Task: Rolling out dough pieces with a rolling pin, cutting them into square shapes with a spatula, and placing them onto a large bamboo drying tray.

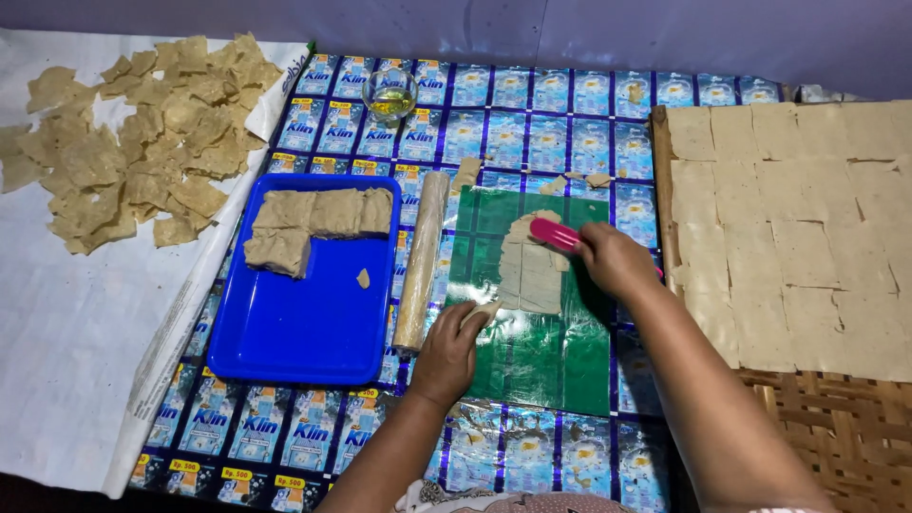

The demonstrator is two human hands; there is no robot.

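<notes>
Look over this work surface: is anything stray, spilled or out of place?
Only small things: one loose tan dough crumb lies alone on the blue plastic tray, and torn dough scraps sit on the printed mat above the green plastic sheet. No spills.

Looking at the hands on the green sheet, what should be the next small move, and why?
Probably draw the pink tool in the right hand further down through the flat dough sheet. The tool sits at the dough's upper edge, the left hand pins its lower corner on the green sheet, and cut squares already fill the woven tray.
</notes>
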